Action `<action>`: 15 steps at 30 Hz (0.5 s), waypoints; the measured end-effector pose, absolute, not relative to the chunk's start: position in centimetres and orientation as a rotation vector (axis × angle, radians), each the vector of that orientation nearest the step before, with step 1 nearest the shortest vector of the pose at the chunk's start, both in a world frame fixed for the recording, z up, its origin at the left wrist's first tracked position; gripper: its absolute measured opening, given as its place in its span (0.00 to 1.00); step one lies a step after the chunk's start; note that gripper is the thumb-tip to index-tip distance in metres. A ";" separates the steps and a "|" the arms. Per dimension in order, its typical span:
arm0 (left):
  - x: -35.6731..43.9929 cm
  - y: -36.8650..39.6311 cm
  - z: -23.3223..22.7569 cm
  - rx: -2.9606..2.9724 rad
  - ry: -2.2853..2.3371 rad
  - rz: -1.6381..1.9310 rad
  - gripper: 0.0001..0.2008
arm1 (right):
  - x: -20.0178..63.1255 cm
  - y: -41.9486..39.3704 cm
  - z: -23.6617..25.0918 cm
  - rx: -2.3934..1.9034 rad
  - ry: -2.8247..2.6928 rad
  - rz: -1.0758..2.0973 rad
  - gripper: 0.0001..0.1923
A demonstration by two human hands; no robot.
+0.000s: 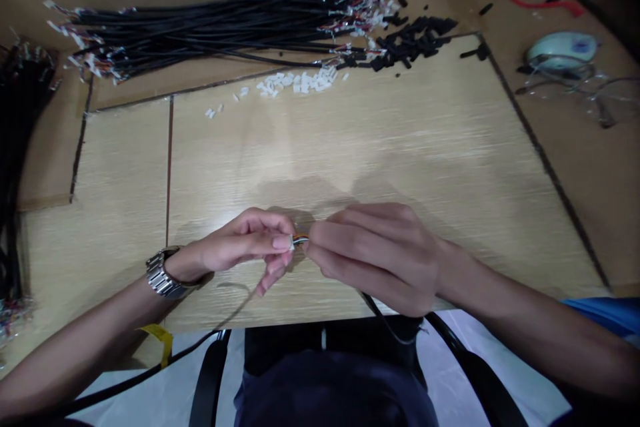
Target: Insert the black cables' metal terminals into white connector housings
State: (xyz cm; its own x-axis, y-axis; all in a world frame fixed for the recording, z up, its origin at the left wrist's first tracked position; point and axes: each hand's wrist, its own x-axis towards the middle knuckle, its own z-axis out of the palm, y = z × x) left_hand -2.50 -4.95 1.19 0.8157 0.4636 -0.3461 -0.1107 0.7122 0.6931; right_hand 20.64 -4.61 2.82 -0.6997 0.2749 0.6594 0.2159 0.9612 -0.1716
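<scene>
Low on the bench (400, 147), at about six o'clock, the two hands meet fingertip to fingertip. The left hand (245, 247) pinches a small white connector (291, 245) between thumb and forefinger; the right hand (375, 257) pinches the coloured wire ends (301, 239) just beside it, at three o'clock from the connector. The wires' long axis runs nine to three, straight into the connector. The black cable (380, 317) trails from under the right hand toward six o'clock. Loose white connectors (300, 82) lie far off at twelve.
</scene>
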 end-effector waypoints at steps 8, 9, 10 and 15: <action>-2.6 -5.0 1.2 0.757 0.531 0.338 0.10 | 20.5 -4.5 3.2 -0.286 -2.377 0.088 0.12; -2.6 -5.0 1.3 0.759 0.538 0.331 0.10 | 20.5 -4.5 3.2 -0.282 -2.373 0.093 0.12; -2.6 -5.0 1.3 0.761 0.545 0.323 0.11 | 20.5 -4.5 3.2 -0.280 -2.370 0.104 0.13; -2.7 -4.9 1.5 0.765 0.573 0.273 0.12 | 20.4 -4.6 3.2 -0.293 -2.372 0.177 0.13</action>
